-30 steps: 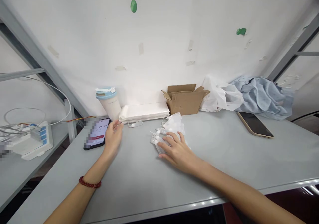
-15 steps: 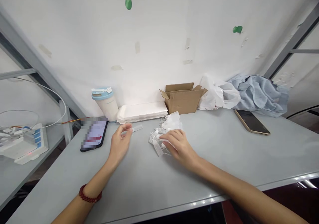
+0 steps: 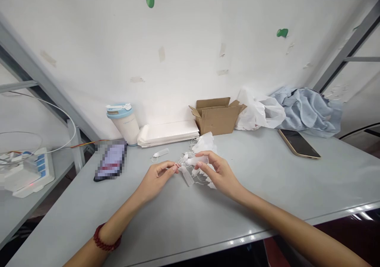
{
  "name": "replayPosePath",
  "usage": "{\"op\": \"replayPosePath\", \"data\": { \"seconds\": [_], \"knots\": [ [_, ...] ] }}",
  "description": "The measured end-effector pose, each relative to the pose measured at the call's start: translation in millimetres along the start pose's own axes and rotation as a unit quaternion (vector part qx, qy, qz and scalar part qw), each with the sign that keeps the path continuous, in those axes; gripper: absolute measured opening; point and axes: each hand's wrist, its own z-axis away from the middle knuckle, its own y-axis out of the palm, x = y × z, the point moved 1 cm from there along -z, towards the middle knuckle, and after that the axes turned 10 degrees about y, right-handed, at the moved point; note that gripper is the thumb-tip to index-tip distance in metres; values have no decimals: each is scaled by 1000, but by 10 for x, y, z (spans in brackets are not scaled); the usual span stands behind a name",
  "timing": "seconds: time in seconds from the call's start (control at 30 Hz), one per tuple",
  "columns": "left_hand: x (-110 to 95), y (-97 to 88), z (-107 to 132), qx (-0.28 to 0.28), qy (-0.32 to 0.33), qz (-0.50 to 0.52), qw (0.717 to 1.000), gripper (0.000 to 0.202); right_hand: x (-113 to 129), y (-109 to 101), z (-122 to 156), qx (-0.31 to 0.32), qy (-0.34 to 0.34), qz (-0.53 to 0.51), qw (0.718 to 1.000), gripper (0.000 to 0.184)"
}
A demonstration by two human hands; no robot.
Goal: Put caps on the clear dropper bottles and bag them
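Several small frosted plastic tubes with thin white string loops lie heaped (image 3: 205, 143) at the middle of the table. My left hand (image 3: 158, 178) is closed at the heap's left edge, thumb and forefinger pinched on a thin string by the neck of one tube (image 3: 187, 176). My right hand (image 3: 221, 172) is curled over the heap, with another frosted tube (image 3: 194, 161) between its thumb and fingers. Its palm hides some of the tubes underneath. Apart from the heap, a single tube (image 3: 162, 152) lies behind my left hand, its string loop on the table.
Along the wall stand a blue-lidded cup (image 3: 124, 124), a stack of white envelopes (image 3: 169, 133), an open cardboard box (image 3: 218, 118), a white plastic bag (image 3: 258, 110) and blue cloth (image 3: 308, 110). Phones lie left (image 3: 111, 162) and right (image 3: 299, 144). A power strip (image 3: 35, 176) sits far left.
My left hand has let go of the single tube, which now lies on the table, and has moved right to the heap. My right hand has lifted slightly and shows a tube in its fingers.
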Motion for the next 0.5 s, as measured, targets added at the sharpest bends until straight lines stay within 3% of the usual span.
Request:
{"op": "replayPosePath", "data": {
  "seconds": [0.5],
  "knots": [
    [-54,103,64,-7,102,-64,993,27,-26,13,-7,20,-9,2,1000,24]
  ]
}}
